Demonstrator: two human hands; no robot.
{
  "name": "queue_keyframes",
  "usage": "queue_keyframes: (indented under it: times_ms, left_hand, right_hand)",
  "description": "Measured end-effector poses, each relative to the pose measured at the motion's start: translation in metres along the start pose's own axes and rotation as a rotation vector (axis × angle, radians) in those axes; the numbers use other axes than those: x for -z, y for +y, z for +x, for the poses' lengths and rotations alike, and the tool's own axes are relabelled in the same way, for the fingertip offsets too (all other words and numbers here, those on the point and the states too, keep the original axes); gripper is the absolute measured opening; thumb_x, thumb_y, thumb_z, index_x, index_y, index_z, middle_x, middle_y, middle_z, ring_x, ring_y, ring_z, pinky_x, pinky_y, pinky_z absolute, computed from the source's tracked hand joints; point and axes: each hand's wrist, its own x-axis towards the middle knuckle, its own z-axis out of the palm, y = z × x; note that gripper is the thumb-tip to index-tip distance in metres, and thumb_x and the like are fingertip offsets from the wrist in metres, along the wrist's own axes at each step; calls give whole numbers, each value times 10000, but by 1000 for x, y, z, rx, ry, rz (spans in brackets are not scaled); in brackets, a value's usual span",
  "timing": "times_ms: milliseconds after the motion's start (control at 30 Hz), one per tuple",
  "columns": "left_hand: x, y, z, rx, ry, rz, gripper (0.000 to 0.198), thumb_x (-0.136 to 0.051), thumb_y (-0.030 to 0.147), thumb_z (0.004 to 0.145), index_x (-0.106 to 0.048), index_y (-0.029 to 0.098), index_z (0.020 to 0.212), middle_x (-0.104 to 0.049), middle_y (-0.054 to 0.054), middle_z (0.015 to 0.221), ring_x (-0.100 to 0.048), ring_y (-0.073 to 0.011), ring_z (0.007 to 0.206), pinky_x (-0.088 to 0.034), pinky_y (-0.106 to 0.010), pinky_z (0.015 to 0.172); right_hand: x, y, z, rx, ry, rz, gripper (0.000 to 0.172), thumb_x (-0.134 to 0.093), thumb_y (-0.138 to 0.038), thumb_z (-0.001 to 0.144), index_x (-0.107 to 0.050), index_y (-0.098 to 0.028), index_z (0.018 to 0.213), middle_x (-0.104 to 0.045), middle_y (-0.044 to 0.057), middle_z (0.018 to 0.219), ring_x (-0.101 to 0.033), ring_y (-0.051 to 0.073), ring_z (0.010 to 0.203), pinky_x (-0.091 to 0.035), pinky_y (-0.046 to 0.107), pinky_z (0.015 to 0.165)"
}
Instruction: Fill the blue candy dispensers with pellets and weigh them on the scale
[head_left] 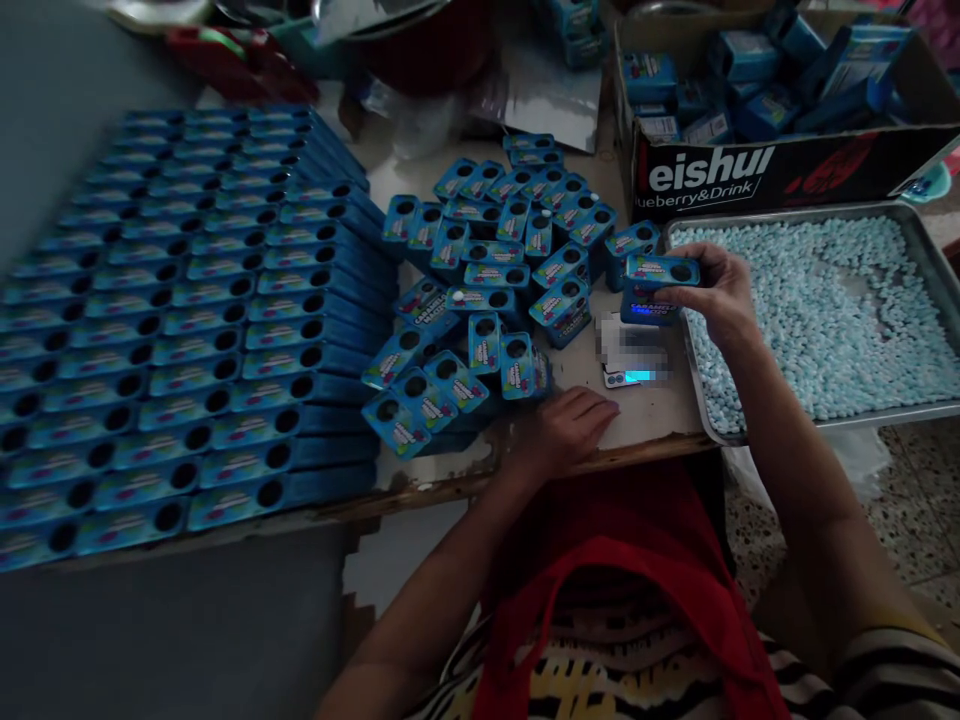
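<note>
My right hand (716, 290) grips a small blue candy box (649, 305) by its right end, thumb in front and fingers behind. The box is upright, with a dark round hole in its top, close to the tray's left rim. Beneath it lies a phone (630, 350), partly blurred out. My left hand (574, 425) rests on the table's front edge, fingers loosely stretched and holding nothing. Just beyond it stands a loose cluster of similar blue boxes (495, 275), several turned at odd angles. Small pale pieces lie on a few of their tops.
Tight rows of blue boxes (225, 300) fill the table's left side. On the right, a metal tray (701, 385) holds many pale blue candies (825, 320). Behind it, a black cardboard carton (787, 165) contains more blue boxes. A dark red tub (435, 50) stands at the back.
</note>
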Motion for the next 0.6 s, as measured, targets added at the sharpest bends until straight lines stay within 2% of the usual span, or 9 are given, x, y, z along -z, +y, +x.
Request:
queue_keyframes:
  times_ms: [133, 300, 433, 600]
  left_hand:
    - [-1, 0, 0, 21, -25, 17, 157, -693, 305, 1076, -774, 198, 1158, -804, -65, 939, -767, -203, 890, -607, -327, 809]
    - [-3, 0, 0, 47, -5, 64, 309, -690, 454, 1077, -736, 160, 1162, -807, -95, 974, -776, -224, 869, -608, -335, 779]
    - [-6, -2, 0, 93, -36, 17, 271, -680, 425, 1083, -743, 175, 1165, -802, -106, 1020, -786, -237, 941, -618, -341, 826]
    - [-9, -5, -1, 86, -16, 12, 261, -646, 410, 1101, -747, 173, 1147, -788, -110, 1018, -779, -236, 936, -616, -337, 811]
  right_hand:
    - [-5, 7, -1, -26, -93, 27, 496, -1018, -394, 549, -773, -209, 938, -745, -2, 904, -725, 218, 892, -631, 357, 812]
    - [-7, 9, -1, -43, -147, 45, 541, -1048, -416, 489, -775, -207, 906, -754, -7, 876, -716, 206, 858, -625, 352, 810]
    - [-8, 8, -3, -67, -199, 44, 571, -1069, -389, 440, -789, -202, 901, -761, -13, 870, -700, 188, 830, -613, 343, 808]
    - [-8, 11, -4, -99, -266, 5, 637, -1084, -410, 420, -811, -183, 948, -772, -12, 872, -685, 171, 803, -581, 316, 790]
